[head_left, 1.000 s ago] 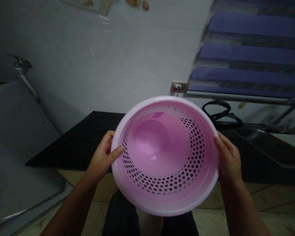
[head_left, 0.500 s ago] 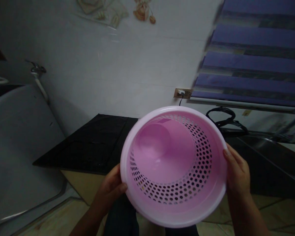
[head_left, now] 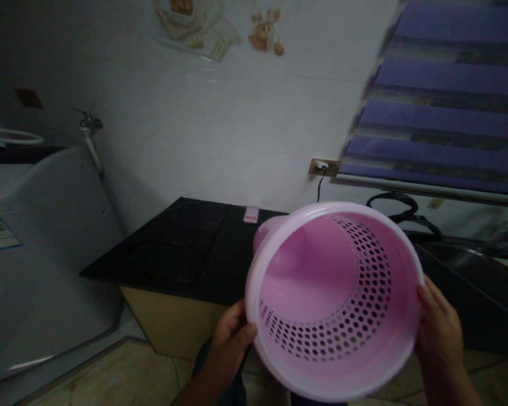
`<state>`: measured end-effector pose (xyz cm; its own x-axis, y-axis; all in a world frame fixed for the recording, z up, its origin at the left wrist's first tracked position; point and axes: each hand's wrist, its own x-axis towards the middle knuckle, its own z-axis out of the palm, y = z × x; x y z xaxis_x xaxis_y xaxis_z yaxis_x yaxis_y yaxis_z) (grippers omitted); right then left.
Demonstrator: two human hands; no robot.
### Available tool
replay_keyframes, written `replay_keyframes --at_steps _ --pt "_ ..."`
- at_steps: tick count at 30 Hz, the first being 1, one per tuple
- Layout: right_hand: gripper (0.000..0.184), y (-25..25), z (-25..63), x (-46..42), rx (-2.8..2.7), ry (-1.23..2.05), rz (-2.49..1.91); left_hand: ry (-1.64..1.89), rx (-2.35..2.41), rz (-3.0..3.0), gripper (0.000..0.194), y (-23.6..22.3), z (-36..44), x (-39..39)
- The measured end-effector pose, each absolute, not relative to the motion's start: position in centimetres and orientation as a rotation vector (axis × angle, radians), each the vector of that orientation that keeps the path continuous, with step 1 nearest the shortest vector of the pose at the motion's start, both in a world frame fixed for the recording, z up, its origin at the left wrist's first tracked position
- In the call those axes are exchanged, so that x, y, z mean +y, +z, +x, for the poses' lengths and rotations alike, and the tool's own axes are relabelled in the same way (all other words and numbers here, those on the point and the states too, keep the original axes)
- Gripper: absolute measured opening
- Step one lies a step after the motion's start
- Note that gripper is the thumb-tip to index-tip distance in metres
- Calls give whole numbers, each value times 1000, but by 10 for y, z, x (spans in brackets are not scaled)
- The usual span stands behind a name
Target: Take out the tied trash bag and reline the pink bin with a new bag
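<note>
A round pink plastic basket [head_left: 317, 287] with rows of holes in its lower wall is tilted so that I look into it; nothing lies inside. My left hand [head_left: 232, 341] grips its rim at the left, thumb on the near side. On the opposite side my right hand [head_left: 440, 324] holds the rim, with most of its fingers hidden behind the wall. Behind the basket's upper left edge part of a pink rounded thing [head_left: 266, 230] shows; whether it is joined to the basket I cannot tell.
A black countertop [head_left: 165, 248] runs along the tiled wall, with a small pink-and-white packet [head_left: 251, 214] at the back. A grey-white washing machine [head_left: 46, 270] and a tap [head_left: 88, 121] are at the left. Right of the basket are a plugged-in socket [head_left: 324, 167], black looped item [head_left: 398, 206] and purple blind [head_left: 444, 90].
The basket and both hands have shifted right and slightly down in view. More of the washing machine now shows at the left, and the small packet has come into sight.
</note>
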<state>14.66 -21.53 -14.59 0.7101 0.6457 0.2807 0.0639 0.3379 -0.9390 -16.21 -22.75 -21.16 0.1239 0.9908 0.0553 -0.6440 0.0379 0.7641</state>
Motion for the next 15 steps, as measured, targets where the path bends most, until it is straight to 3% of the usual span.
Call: replay_keyframes --at_steps 7,15 --pt "52 -157 155 -214 -908 378 -1175 1429 576 699 42 -206 -158 -227" --pt "57 -161 152 -203 -1034 379 -1219 1490 649 671 46 -198 -159 -219"
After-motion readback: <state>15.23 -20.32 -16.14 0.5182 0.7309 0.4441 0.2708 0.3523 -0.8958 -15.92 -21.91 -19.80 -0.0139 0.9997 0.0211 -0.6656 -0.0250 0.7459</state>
